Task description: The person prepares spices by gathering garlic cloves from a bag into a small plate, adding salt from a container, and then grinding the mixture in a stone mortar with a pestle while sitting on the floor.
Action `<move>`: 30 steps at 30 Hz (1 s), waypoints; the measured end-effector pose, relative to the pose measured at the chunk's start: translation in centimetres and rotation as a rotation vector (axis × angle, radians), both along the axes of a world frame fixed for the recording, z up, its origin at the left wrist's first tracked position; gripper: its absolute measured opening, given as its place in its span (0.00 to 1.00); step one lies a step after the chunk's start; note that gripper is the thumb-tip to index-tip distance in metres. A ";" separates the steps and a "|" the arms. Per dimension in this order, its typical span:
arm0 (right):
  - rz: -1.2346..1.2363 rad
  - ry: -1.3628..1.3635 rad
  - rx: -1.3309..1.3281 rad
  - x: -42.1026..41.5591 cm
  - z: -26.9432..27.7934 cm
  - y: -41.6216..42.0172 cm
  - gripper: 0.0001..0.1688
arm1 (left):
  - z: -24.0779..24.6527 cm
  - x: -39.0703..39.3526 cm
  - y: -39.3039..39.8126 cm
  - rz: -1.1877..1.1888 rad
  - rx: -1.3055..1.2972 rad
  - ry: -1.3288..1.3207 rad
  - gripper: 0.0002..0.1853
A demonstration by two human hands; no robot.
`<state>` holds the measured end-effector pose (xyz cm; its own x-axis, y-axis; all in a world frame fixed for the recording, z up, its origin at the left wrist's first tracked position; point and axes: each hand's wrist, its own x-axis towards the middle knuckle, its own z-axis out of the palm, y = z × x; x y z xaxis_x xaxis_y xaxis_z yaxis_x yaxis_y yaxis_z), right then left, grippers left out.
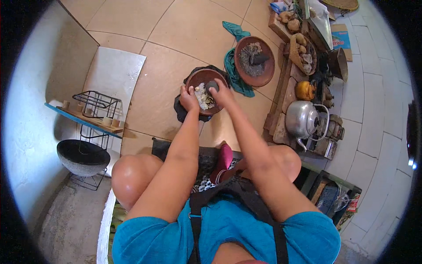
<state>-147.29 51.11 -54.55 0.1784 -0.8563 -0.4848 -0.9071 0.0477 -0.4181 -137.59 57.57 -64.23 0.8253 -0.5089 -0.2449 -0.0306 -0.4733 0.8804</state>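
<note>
Before me on the tiled floor sits a brown mortar bowl on crumpled black plastic. White, crushed pieces of food lie inside, mixed with some darker bits. My left hand grips the bowl's left rim. In my right hand is a dark stone pestle, its rounded end showing over the bowl's right half. Beyond it to the right, a second brown bowl holds a grey-brown ground mass and another dark pestle. A teal cloth lies beneath and beside that bowl.
A metal kettle, an orange-yellow pot and a woven basket of roundish produce line the right side. At left, a shelf carries a black wire rack; a dark wok-like pan stands below.
</note>
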 end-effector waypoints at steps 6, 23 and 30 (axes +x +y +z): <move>-0.140 -0.070 0.396 -1.0 0.1 -5.1 0.35 | 1.3 -1.4 -0.5 0.028 -0.040 0.037 0.14; -0.026 -0.101 -0.136 -1.4 -3.0 3.6 0.39 | 0.0 -0.5 -0.5 0.033 -0.024 0.026 0.13; -0.116 -0.029 0.085 -1.9 -0.8 1.6 0.37 | 1.1 -1.5 -0.4 0.030 -0.047 0.127 0.15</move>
<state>-149.21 52.74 -55.39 0.0957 -0.8282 -0.5522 -0.8812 0.1875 -0.4340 -139.05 57.17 -63.11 0.8042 -0.4978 -0.3246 0.0961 -0.4301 0.8977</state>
